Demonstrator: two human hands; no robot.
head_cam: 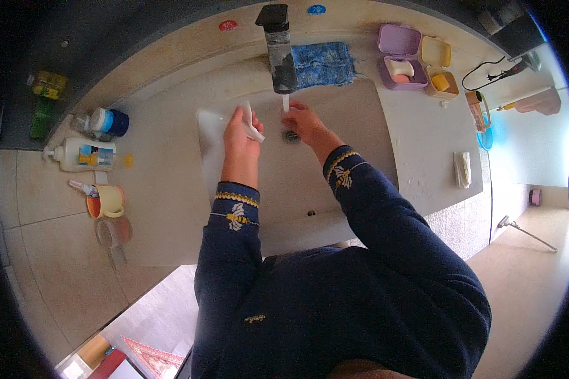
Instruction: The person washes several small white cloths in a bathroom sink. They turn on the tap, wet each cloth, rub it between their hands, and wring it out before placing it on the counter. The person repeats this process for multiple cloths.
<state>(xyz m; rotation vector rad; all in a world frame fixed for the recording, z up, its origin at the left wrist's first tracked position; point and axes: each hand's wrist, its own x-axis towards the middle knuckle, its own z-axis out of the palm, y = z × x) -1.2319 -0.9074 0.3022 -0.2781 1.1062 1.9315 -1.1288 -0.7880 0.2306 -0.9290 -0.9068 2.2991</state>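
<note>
Over the white washbasin [332, 189], my left hand [244, 130] holds a folded white cloth or tissue [251, 124] between thumb and fingers. Water runs from the dark faucet [280, 61] beside my right hand [304, 124], whose fingers are curled under the stream. Its fingertips are blurred, so whether it grips anything cannot be told. Just below them the basin drain [291, 136] shows as a dark round spot. Behind the faucet lies a blue denim-like cloth [325, 64].
Purple [403, 85] and yellow [443, 90] soap boxes stand open at the back right. A folded white cloth [462, 169] lies on the right counter. On the left are a white pump bottle [87, 154], a blue-and-white jar [109, 121] and a yellow mug [110, 201].
</note>
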